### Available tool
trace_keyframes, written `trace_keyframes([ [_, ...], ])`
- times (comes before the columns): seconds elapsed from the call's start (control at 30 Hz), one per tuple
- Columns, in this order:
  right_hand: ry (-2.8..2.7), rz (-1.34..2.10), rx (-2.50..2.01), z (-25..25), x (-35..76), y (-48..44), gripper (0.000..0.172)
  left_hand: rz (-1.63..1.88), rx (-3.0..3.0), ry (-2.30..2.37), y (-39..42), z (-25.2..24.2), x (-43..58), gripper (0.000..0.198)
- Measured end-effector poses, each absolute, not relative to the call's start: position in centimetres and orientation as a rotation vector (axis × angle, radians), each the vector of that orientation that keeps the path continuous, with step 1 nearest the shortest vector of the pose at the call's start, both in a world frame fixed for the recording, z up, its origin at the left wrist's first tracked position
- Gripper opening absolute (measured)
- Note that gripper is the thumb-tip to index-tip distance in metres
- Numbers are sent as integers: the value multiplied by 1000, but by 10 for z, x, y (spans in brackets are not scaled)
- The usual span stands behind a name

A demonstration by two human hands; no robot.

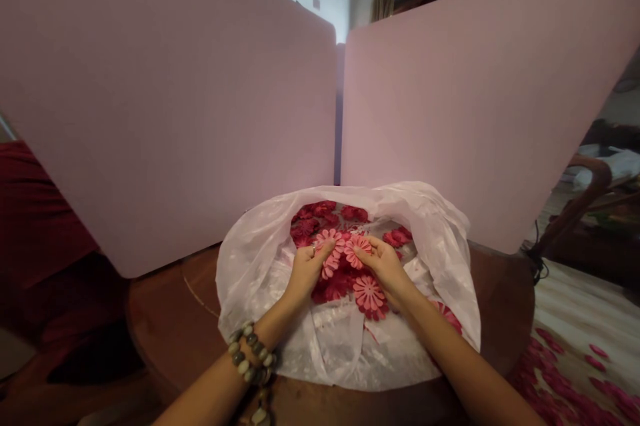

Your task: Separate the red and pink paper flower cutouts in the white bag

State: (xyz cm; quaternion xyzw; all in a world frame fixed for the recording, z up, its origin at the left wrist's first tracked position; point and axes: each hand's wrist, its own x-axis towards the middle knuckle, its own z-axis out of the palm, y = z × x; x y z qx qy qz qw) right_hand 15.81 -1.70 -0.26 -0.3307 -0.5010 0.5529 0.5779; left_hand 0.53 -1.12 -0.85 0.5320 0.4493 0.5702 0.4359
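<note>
L hand (309, 273) & R hand (383, 268), fingers closed, pinching pink paper daisy cutouts (331, 241) between them, above dark-red paper flowers (305, 226) in crinkled white plastic bag (340, 353) on round brown wood tabletop (170, 306).

Your left hand (306, 273) and right hand (384, 267) work inside the open mouth of a white plastic bag (333, 353), where red paper flowers (335, 286) crowd the space. Two pink partition boards (165, 93) (480, 99) block the way ahead, while the bare wooden tabletop (173, 306) leaves free passage left of the bag.
</note>
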Motion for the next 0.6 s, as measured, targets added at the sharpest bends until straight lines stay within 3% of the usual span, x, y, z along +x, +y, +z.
trace_keyframes([
  [0.13, -1159, 1307, -794, -4, 159, -15, 34, 1246, 1337, 1124, -10, -9, 7, 62],
  [0.3, -1111, 1286, -826, -6, 159, -13, 40, 1293, 1262, 1160, -9, -10, 7, 59],
  [0.6, -1078, 1401, -904, -8, 152, -16, 47, 1295, 1456, 957, -9, -8, 8, 38],
])
